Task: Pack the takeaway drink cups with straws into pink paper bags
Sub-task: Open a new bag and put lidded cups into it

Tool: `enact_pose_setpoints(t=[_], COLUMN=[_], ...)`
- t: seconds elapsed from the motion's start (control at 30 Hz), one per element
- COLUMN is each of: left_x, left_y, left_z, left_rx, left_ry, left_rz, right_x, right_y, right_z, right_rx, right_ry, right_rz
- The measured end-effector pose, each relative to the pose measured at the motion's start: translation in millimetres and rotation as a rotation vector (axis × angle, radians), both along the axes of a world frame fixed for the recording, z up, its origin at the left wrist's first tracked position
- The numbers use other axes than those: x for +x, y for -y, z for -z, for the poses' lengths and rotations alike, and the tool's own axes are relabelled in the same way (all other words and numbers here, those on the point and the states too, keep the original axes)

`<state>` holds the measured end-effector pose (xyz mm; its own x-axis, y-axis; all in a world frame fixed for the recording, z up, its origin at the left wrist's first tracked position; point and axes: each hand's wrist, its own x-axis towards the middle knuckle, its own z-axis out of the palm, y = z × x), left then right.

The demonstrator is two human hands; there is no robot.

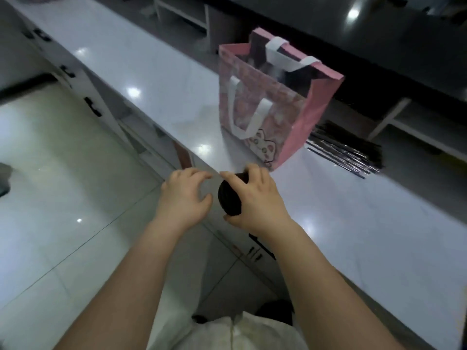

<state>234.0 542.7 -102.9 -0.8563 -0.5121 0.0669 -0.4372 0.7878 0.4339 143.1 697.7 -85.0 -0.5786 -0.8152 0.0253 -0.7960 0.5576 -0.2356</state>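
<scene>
We log a long white counter [141, 72] running from upper left to lower right, glossy, with light spots reflected on it. Beside it on the left, pale floor tiles [50, 185]; drawer fronts with dark handles [92, 107] line the counter's near face.

On the counter stands a pink paper bag [298, 127], upright, mouth open, white handles [242, 109] one draped down the printed front, the other across the top edge. A cartoon animal print sits at its lower front corner. Something dark shows inside the bag; we cannot tell what.

Just right of the bag, partly behind it, lies a bundle of dark straws [348, 152] in clear wrappers, flat on the counter.

Our right hand [255, 198] is wrapped around a dark drink cup [228, 198], fingers over its far side, thumb under its near side, held tilted at the counter's edge, short of the bag and apart from it. Our left hand [183, 198] sits just beside the cup, fingers curled and loosely spread, holding nothing, fingertips near the cup's rim; contact unclear.

A pale garment [227, 332] shows at bottom.
</scene>
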Motion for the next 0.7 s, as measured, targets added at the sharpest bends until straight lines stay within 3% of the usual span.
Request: enact_pose_setpoints(t=[0.2, 0.33, 0.7], left_x=[57, 69, 18], left_y=[55, 77, 104], left_z=[13, 11, 10], left_rx=[-0.013, -0.019, -0.04], left_ry=[0.061, -0.009, -0.066], left_rz=[0.018, -0.015, -0.025], right_x=[42, 48, 7], right_y=[64, 79, 99], right_z=[8, 2, -18], right_rx=[0.067, 0.001, -0.18], right_ry=[-0.086, -0.059, 0.0], right_rz=[0.0, 0.044, 0.1])
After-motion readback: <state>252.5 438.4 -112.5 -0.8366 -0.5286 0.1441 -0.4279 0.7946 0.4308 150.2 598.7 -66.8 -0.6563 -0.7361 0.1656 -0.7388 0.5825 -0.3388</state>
